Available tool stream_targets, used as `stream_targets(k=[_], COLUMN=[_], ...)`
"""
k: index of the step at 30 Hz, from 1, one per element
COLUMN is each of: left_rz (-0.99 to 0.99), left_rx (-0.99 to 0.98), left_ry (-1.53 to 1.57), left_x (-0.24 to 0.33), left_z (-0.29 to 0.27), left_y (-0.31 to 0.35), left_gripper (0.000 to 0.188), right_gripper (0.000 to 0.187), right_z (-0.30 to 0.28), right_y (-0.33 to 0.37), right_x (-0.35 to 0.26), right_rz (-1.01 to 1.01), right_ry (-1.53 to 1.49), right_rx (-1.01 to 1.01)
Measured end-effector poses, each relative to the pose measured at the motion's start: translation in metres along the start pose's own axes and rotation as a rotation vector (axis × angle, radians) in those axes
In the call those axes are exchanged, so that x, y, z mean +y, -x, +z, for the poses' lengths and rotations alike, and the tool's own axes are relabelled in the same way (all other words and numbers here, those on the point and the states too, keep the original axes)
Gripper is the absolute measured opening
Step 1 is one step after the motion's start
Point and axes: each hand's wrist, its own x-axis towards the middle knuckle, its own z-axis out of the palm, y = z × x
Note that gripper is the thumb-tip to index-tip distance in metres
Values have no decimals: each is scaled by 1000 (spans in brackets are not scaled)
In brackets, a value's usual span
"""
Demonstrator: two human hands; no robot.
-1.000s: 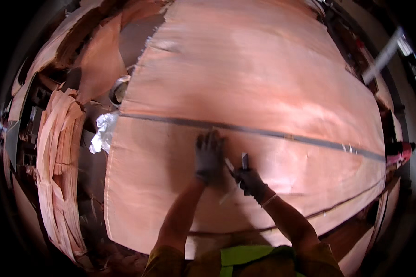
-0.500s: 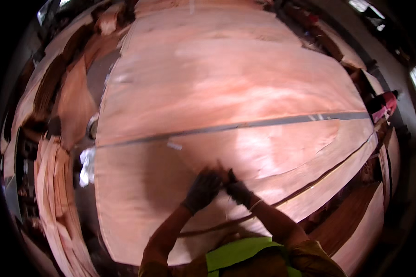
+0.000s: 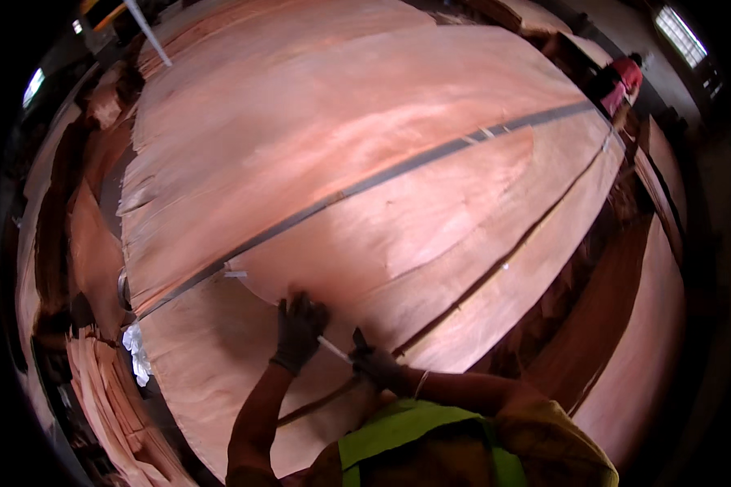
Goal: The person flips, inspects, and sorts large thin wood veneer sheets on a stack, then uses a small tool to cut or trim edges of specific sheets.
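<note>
A short white strip, probably tape, is stretched between my two dark-gloved hands. My left hand is closed at its upper left end, over the lower edge of a thin reddish wood veneer piece. Closer to my body, my right hand is closed on the other end, its thumb sticking up. The veneer piece lies on a larger wood veneer sheet. Another small white strip sits at the piece's left corner. My fingers partly hide the strip's ends.
A dark gap runs between the near and far veneer sheets, and a second dark split crosses close to me. Veneer bundles stand at the left. A person in red is at the far right.
My hands, close together before, have drawn apart, and the white strip now shows between them. The whole view has turned, so the sheets lie more slanted.
</note>
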Motion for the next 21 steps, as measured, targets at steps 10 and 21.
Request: stream_targets(k=[10,21], left_rz=[122,255], left_rx=[-7,-135], left_ry=[397,-130], left_x=[56,127], left_z=[61,112], left_y=[-106,-143], left_gripper=[43,41], right_gripper=[13,42], right_z=[-179,-198], right_y=[-37,-31], right_x=[-138,-147], right_rz=[-313,-355], right_ry=[299,483], right_rx=[316,308])
